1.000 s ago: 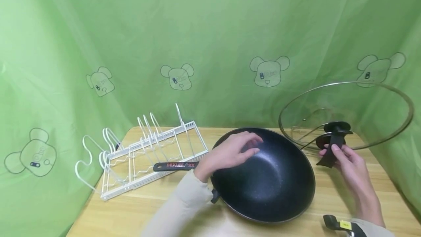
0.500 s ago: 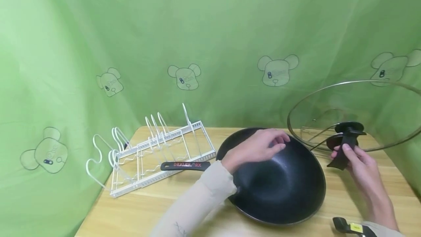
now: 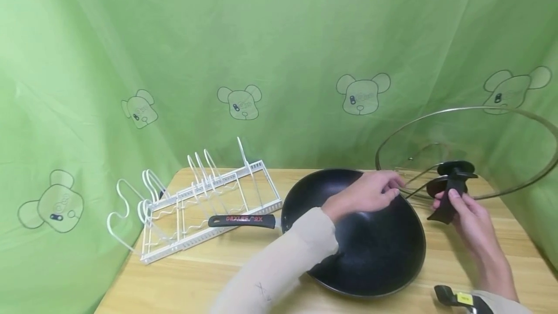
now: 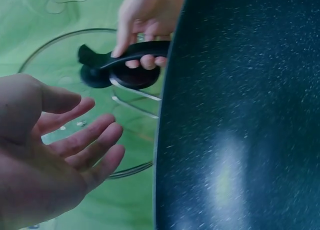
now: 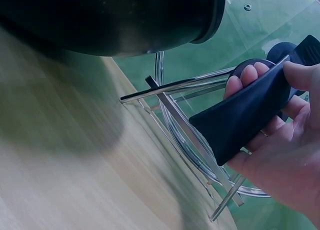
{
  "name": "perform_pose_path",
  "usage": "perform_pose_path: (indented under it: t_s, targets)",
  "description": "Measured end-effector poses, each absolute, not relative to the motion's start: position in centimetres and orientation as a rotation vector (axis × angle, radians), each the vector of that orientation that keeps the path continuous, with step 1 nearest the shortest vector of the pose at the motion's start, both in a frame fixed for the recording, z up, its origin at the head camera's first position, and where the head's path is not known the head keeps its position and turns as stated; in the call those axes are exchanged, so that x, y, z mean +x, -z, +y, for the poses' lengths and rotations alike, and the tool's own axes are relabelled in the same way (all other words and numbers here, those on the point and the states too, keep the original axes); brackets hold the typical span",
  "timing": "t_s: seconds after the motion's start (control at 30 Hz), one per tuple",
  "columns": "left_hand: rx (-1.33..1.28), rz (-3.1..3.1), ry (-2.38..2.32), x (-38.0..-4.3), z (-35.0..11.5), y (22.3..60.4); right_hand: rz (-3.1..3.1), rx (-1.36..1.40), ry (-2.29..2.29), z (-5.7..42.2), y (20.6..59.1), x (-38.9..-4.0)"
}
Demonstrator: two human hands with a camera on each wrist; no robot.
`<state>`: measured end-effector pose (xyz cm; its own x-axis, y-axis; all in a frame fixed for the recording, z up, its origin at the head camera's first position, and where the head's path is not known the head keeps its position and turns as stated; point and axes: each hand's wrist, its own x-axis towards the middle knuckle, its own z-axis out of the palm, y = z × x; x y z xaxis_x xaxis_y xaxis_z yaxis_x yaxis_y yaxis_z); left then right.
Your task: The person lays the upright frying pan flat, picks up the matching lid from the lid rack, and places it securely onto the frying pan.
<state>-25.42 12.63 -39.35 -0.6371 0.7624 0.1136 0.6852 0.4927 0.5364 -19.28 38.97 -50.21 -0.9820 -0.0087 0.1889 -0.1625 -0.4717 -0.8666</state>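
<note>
My right hand [image 3: 472, 219] grips the black handle [image 5: 245, 112] of a large glass lid with a metal rim [image 3: 471, 108]. The lid stands steeply tilted at the table's right, by a thin metal wire stand [image 5: 175, 85]. My left hand [image 3: 372, 192] hovers above the far right part of a black wok [image 3: 375, 256], reaching toward the lid. In the left wrist view its fingers are spread and loosely bent, holding nothing, apart from the handle. The wok sits on the table, its long black handle [image 3: 241, 221] pointing left.
A white wire pot rack [image 3: 187, 243] lies left of the wok, and the wok's handle overlaps its front rail in view. Green curtain [image 3: 279, 38] with bear faces closes off the back and sides. The wooden table [image 3: 209, 275] is under everything.
My left hand has moved right across the wok toward the lid. My right hand keeps its grip on the lid's handle; the view shifted slightly.
</note>
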Motion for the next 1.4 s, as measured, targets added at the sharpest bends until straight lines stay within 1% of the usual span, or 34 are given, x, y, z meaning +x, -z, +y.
perform_pose_path:
  t_s: [0.27, 0.47, 0.7, 0.97, 1.2, 1.4]
  targets:
    - [1.172, 2.651, -0.853, -25.7, 15.1, 40.4, -1.560, 0.274, -2.591, 38.6, 50.2, -19.2]
    - [1.134, 2.662, -0.886, -25.9, 16.4, 40.9, -1.544, 0.286, -2.574, 38.3, 50.0, -19.3]
    - [1.014, 2.669, -0.974, -26.0, 17.5, 41.8, -1.564, 0.310, -2.538, 38.1, 50.0, -19.4]
    - [0.979, 2.684, -1.009, -26.3, 18.8, 42.1, -1.574, 0.279, -2.519, 38.1, 50.0, -19.2]
    - [1.030, 2.748, -0.852, -26.2, 20.1, 42.9, -1.589, 0.191, -2.516, 38.3, 49.7, -19.0]
    - [0.982, 2.793, -0.826, -26.1, 20.9, 43.4, -1.609, 0.173, -2.501, 38.2, 49.7, -18.6]
